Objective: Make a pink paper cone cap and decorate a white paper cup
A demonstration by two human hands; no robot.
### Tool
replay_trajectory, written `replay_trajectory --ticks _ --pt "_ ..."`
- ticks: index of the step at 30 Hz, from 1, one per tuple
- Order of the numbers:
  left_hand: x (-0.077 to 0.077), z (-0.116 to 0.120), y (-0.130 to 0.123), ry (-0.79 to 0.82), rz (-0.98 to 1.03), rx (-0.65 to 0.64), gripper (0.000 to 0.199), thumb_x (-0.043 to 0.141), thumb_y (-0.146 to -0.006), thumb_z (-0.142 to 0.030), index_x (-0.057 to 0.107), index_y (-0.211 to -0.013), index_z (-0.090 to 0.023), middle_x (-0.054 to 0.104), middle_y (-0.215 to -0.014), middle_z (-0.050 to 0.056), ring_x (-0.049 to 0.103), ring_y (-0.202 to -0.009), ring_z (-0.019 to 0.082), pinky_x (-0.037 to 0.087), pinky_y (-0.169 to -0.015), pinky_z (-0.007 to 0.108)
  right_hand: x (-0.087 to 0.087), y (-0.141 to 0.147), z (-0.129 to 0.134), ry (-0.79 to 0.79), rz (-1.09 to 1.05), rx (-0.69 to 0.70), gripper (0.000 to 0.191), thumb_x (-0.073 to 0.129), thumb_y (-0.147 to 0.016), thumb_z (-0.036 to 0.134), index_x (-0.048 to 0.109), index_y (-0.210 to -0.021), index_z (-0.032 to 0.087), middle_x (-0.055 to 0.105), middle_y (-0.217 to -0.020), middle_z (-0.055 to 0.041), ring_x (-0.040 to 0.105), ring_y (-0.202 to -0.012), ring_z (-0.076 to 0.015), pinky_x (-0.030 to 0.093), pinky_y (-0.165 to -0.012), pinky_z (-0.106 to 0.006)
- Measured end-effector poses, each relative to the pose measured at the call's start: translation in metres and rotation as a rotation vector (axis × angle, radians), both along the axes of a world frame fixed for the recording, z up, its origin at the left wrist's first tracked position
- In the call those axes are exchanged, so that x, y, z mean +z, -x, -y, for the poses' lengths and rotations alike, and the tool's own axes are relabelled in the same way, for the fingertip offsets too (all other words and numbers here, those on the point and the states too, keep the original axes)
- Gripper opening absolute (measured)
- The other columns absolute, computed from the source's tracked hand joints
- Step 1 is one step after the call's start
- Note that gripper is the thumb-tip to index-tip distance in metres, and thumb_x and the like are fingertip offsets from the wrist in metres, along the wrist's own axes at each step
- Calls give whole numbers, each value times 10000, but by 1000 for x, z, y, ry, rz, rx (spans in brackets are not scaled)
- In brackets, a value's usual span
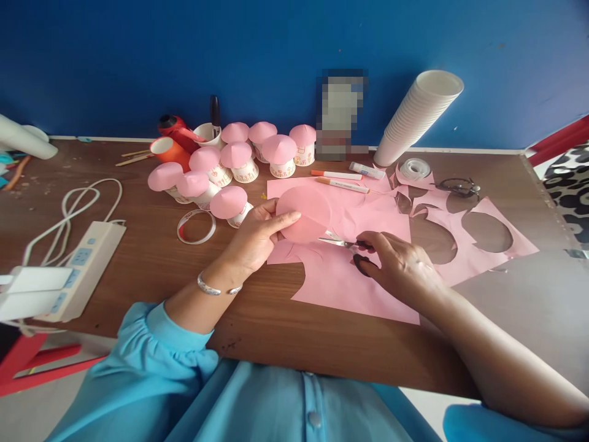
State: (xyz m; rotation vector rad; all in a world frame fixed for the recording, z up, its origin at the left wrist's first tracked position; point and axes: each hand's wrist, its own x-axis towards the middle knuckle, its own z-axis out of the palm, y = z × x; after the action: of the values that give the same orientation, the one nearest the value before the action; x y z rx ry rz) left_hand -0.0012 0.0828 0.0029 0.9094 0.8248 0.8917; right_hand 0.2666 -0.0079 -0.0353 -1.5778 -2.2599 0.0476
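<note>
A pink paper circle (307,209) is pinched in my left hand (257,236), thumb on top of its left side. My right hand (400,264) grips a pair of scissors (340,242) by the dark handles. The blades point left at the circle's lower right edge; whether they touch the paper I cannot tell. Under both lies a pink paper sheet (359,294) with a curved cut at its left. Left of the circle stand several small paper cups with pink cone tops (279,147), their white sides drawn on in red and orange.
Pink scraps with round holes (519,230) lie at right. Behind are markers (343,184), a glue stick (367,170), a tape roll (415,169) and a leaning stack of white cups (421,110). A power strip (89,270) with cables lies left, a paper ring (196,227) nearer.
</note>
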Motion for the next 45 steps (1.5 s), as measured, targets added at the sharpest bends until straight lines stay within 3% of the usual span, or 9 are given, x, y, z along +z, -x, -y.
replay_trajectory --ticks 5,14,20,25,28,31,37,41,45 --pt "-3 2 -4 -38 12 55 251 848 -746 -283 731 -937 -171 779 -949 41 719 -923 206 561 -850 328 18 3 -9 27 185 65 285 641 -888 177 614 -1172 175 764 -1051 -99 725 -915 -242 396 -514 -269" --pt "-18 -14 -1 -78 51 208 225 823 -736 -288 703 -878 -161 783 -904 43 733 -956 233 556 -881 348 27 5 -39 225 232 -7 484 583 -963 307 518 -1433 216 658 -1405 -131 679 -1170 -301 557 -698 -346" --pt "-28 -19 -1 56 116 258 263 833 -708 -256 673 -903 -181 771 -959 19 713 -947 194 562 -837 324 22 4 -48 272 325 -142 260 533 -992 218 676 -1208 204 769 -1103 -114 711 -965 -285 407 -583 -298" --pt "-34 -14 -3 71 95 224 311 850 -709 -301 671 -936 -187 760 -1018 23 690 -929 171 545 -781 290 20 14 -38 25 383 -50 309 452 -1027 174 739 -914 145 734 -930 -135 648 -866 -253 318 -534 -317" --pt "-37 -14 -5 55 61 234 344 859 -699 -323 656 -944 -193 753 -1027 17 683 -939 165 524 -742 263 19 38 -32 -21 275 42 275 507 -1043 268 744 -974 147 728 -977 -139 639 -887 -244 397 -582 -327" --pt "-41 -14 -6 36 42 239 372 850 -707 -345 628 -961 -188 747 -1017 30 686 -965 178 533 -773 278 14 64 -30 85 201 99 242 618 -1004 352 741 -1023 145 720 -1036 -142 652 -944 -262 472 -649 -332" --pt "-43 -10 -2 -52 -39 264 360 811 -732 -349 623 -987 -178 732 -1079 76 682 -1108 228 546 -940 352 -1 69 -25 61 -17 367 202 556 -1020 207 736 -1111 213 707 -1153 -106 666 -981 -209 549 -790 -323" --pt "-40 8 13 -163 -182 183 404 751 -820 -331 623 -1171 -176 649 -1367 126 584 -1332 268 460 -1141 406 2 43 -23 -38 59 176 221 557 -1009 197 708 -1168 170 713 -1185 -143 656 -1043 -268 565 -806 -387" --pt "-36 37 37 -294 -496 159 703 726 -846 -317 418 -1471 -222 346 -1658 177 438 -1489 316 443 -1182 485 12 21 -23 -49 256 -15 257 526 -1005 172 688 -1200 132 695 -1284 -174 628 -1139 -322 560 -786 -407"
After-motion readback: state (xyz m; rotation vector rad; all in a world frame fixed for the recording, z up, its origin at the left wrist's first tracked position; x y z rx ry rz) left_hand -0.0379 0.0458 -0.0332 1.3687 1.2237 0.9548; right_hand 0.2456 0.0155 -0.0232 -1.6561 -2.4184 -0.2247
